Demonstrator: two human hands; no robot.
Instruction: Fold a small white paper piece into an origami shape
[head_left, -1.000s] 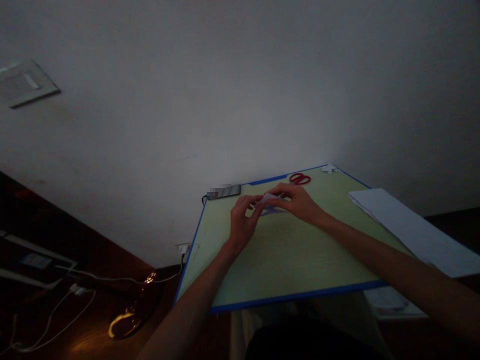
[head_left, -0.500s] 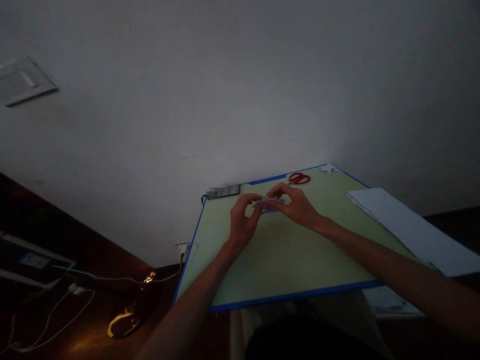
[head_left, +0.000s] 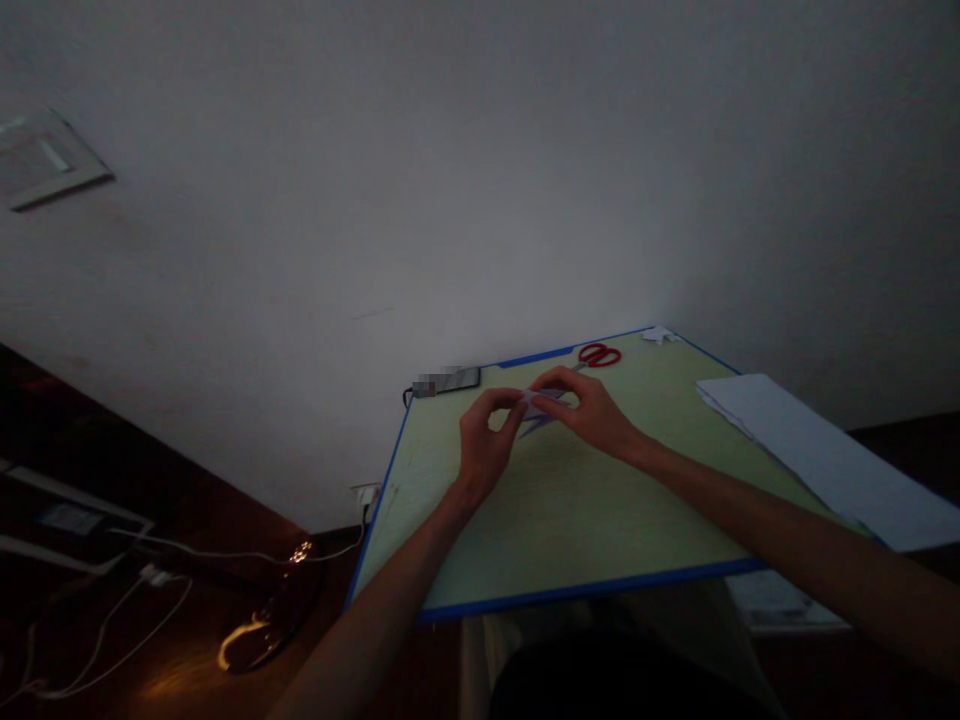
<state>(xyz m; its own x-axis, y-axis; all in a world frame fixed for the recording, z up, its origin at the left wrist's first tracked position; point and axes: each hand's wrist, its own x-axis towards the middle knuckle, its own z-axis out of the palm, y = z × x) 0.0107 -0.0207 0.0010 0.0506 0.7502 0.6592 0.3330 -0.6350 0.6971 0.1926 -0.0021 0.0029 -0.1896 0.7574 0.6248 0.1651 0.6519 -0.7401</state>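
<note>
A small folded piece of pale paper (head_left: 541, 412) lies near the far middle of a green board with a blue edge (head_left: 570, 520). My left hand (head_left: 487, 445) pinches its left end with fingers curled. My right hand (head_left: 589, 408) presses down on its right part with closed fingers. The room is dim, and the fold's shape is hard to make out.
Red scissors (head_left: 598, 355) lie at the board's far edge, with a small white paper scrap (head_left: 658, 336) at the far right corner. White sheets (head_left: 825, 460) are stacked at the right. A dark flat device (head_left: 447, 381) sits at the far left corner. Cables (head_left: 150, 590) run over the dark floor at left.
Both hands stay on the folded paper with small finger shifts. A pointed tip of the paper now shows below my fingers.
</note>
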